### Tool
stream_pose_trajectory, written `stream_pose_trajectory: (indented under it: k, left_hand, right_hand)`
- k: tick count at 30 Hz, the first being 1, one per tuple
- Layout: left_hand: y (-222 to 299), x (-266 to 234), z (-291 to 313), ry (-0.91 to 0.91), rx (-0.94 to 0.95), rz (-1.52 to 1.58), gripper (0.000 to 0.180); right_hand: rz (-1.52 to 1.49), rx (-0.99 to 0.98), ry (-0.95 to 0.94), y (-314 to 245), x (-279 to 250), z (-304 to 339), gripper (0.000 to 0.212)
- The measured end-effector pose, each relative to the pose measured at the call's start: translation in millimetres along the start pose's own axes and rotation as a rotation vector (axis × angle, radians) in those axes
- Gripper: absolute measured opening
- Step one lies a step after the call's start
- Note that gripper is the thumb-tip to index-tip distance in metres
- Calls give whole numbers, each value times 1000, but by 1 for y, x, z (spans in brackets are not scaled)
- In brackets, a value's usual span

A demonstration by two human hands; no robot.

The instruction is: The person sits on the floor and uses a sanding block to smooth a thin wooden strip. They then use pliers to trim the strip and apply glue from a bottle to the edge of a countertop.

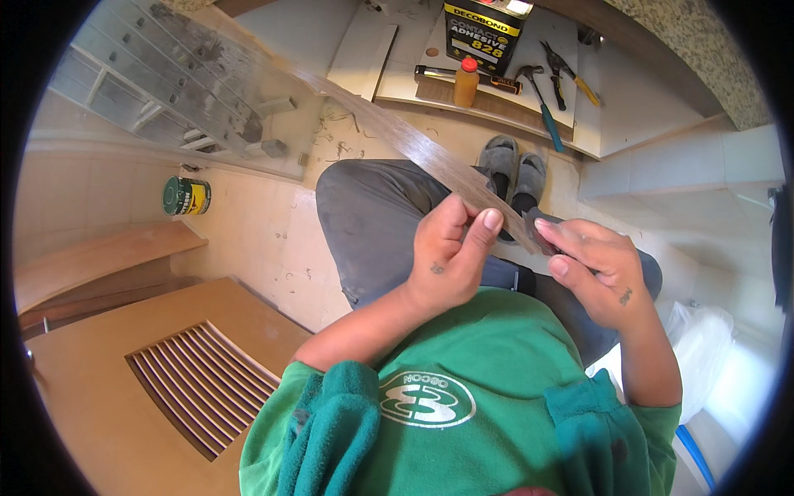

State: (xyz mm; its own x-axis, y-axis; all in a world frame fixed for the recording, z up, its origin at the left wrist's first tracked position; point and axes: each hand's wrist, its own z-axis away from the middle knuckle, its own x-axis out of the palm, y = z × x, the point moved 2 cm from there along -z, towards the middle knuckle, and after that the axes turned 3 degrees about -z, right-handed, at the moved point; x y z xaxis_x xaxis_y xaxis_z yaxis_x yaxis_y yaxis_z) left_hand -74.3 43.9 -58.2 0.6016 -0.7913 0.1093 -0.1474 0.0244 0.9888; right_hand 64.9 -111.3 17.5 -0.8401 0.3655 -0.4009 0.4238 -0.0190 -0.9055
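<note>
Two bare hands meet at the near end of one long, thin wood-grain strip (413, 147), which slants over the person's grey trousers (364, 211) and runs off toward the upper left, where its far end is hard to make out. The left hand (451, 252) is clamped on the strip, thumb on the upper face and fingers curled beneath, a little way in from the near end. The right hand (602, 269) is closed on a small dark piece (542, 235), pinched between thumb and fingers and set against that end; what exactly it is, I cannot tell.

By its look, the strip should be light for its length, springy along its run yet fairly stiff across its width. Its glossy face may slide under dry fingertips, and the thin edges could chip, split or nick skin. With so much length beyond the left hand, the far part probably sags or swings, so a flat pinch across the full width, close to the end, seems the steadiest hold; gripping one edge alone would let it twist. A second support farther along, perhaps a thigh beneath it, would ease the leverage on the wrist.
</note>
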Motion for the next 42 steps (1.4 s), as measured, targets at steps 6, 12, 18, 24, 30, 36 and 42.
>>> stream_pose_trajectory:
  k: [6,12,18,24,30,36,42]
  left_hand:
    - [0,7,5,-43,39,-22,20]
    - [-4,7,7,-92,31,-36,18]
    - [-5,6,6,-92,23,12,19]
    - [-9,6,9,-124,-26,46,18]
    - [-3,6,3,-143,-37,143,14]
    - [2,9,3,-146,-129,219,14]
    - [-9,2,8,-66,-237,395,12]
  right_hand:
    - [-18,13,18,-2,3,-9,36]
    - [-1,10,2,-2,5,-10,36]
    - [-107,61,17,0,5,-1,35]
    - [-45,43,-15,-1,5,-11,35]
    - [-543,317,62,6,16,9,50]
    - [-516,416,135,-1,25,1,52]
    - [-437,280,182,0,35,4,52]
